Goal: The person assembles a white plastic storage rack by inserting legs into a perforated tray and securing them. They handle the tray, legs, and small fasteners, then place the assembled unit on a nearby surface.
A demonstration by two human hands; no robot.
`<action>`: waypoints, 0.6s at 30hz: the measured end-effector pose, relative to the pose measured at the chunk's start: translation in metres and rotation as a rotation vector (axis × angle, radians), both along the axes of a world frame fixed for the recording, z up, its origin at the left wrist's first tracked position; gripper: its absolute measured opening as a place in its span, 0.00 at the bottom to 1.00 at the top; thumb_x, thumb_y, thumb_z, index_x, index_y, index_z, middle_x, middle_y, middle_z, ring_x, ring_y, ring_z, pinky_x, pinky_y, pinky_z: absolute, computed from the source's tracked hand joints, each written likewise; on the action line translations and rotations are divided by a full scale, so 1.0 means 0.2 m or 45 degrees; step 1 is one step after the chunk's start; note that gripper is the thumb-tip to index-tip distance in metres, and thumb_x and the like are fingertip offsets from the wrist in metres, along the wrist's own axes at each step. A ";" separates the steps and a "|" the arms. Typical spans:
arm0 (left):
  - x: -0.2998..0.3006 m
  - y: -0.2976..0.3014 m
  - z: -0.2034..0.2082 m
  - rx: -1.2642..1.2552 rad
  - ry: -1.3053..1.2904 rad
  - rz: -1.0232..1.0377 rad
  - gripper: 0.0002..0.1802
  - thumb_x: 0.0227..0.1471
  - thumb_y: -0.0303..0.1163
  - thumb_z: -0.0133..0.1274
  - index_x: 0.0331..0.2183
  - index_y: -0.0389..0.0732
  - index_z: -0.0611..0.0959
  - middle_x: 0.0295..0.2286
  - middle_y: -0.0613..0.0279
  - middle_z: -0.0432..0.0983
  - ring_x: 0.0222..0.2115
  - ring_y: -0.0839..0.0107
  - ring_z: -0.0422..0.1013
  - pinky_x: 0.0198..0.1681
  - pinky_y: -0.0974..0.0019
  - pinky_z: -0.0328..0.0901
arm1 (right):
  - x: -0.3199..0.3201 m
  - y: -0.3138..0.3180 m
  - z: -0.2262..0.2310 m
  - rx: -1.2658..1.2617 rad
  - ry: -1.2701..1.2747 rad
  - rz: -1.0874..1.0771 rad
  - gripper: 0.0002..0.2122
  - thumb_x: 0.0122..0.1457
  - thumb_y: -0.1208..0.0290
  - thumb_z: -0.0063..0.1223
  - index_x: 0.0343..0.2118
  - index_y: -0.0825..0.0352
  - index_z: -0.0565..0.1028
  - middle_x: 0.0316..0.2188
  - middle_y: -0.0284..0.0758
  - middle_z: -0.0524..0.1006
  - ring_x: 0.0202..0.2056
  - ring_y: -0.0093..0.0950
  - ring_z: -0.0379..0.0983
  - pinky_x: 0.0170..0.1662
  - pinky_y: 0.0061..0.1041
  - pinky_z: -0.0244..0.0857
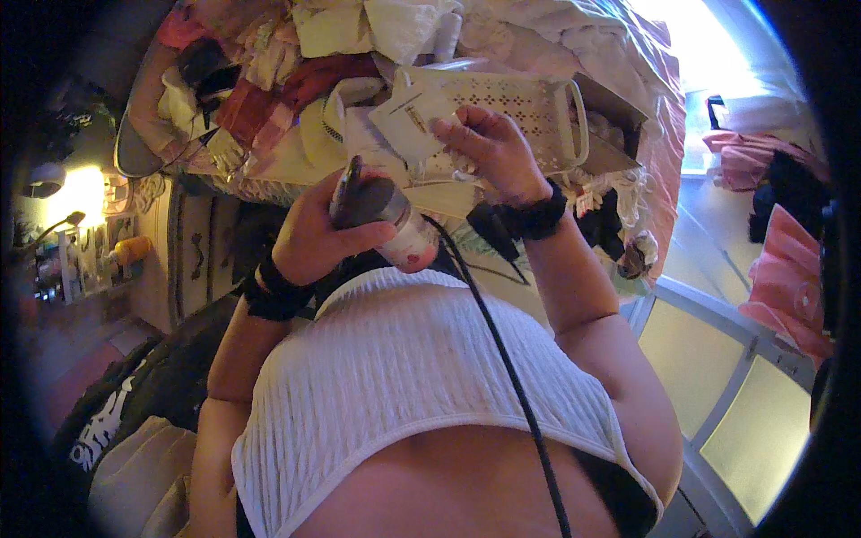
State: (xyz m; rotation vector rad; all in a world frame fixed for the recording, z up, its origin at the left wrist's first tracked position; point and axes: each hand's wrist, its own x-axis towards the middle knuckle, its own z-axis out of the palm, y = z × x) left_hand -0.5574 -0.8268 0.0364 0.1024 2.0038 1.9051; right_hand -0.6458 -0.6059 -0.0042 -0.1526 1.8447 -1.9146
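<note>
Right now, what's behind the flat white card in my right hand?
A white, perforated, rectangular basket shows beyond the card; what the card and your right hand cover can't be seen.

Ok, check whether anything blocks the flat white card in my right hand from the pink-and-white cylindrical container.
Nothing visible stands between the card and the container in your left hand; depth is hard to judge.
</note>
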 end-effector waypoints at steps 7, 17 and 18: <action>0.04 -0.07 0.01 -0.044 0.074 0.091 0.26 0.38 0.33 0.63 0.40 0.37 0.72 0.33 0.68 0.70 0.35 0.80 0.65 0.41 0.73 0.61 | 0.14 -0.25 -0.01 -0.183 -0.199 -0.070 0.12 0.52 0.62 0.55 0.23 0.67 0.74 0.17 0.25 0.71 0.20 0.13 0.63 0.22 0.14 0.54; 0.13 -0.15 -0.01 -0.098 0.140 0.205 0.26 0.38 0.32 0.63 0.41 0.38 0.72 0.33 0.68 0.70 0.34 0.79 0.65 0.41 0.73 0.61 | 0.20 -0.40 0.00 -0.073 -0.063 -0.001 0.13 0.52 0.62 0.56 0.21 0.67 0.76 0.17 0.25 0.71 0.20 0.13 0.61 0.23 0.15 0.55; 0.14 -0.16 -0.01 -0.106 0.124 0.226 0.26 0.38 0.32 0.63 0.41 0.38 0.72 0.32 0.68 0.70 0.34 0.79 0.65 0.40 0.73 0.61 | 0.20 -0.40 0.00 -0.019 -0.100 0.022 0.13 0.52 0.61 0.55 0.21 0.68 0.76 0.17 0.25 0.71 0.20 0.13 0.62 0.23 0.16 0.55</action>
